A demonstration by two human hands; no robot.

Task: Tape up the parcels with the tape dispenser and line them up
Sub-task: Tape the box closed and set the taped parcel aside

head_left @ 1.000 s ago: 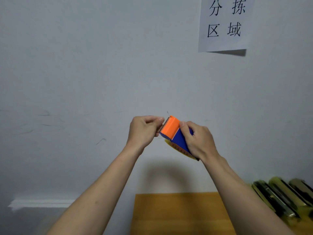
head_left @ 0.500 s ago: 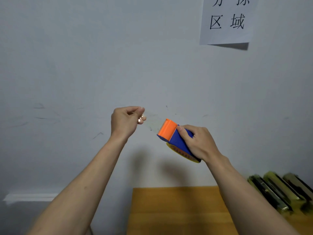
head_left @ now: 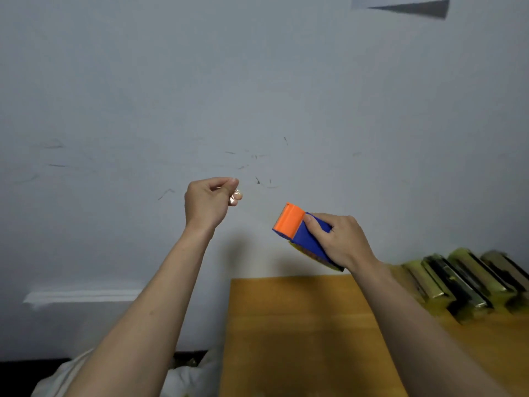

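My right hand point(head_left: 340, 242) grips a tape dispenser point(head_left: 297, 229) with a blue body and an orange front guard, held in the air in front of the wall. My left hand point(head_left: 210, 202) is raised to the left of it and pinches the end of clear tape point(head_left: 235, 196) between thumb and fingertips. The strip between hand and dispenser is nearly invisible. Several parcels wrapped in yellowish shiny film point(head_left: 463, 279) lie side by side at the back right of the wooden table point(head_left: 300, 325).
A grey-white wall fills the background, with a paper sign's lower edge point(head_left: 400, 4) at the top. White bags or cloth point(head_left: 189, 379) lie on the floor left of the table. A white ledge point(head_left: 80, 296) runs along the wall low on the left.
My left hand has drawn away from the dispenser to the left with the tape end, opening a gap between the hands. The view has tilted down, so more of the table shows.
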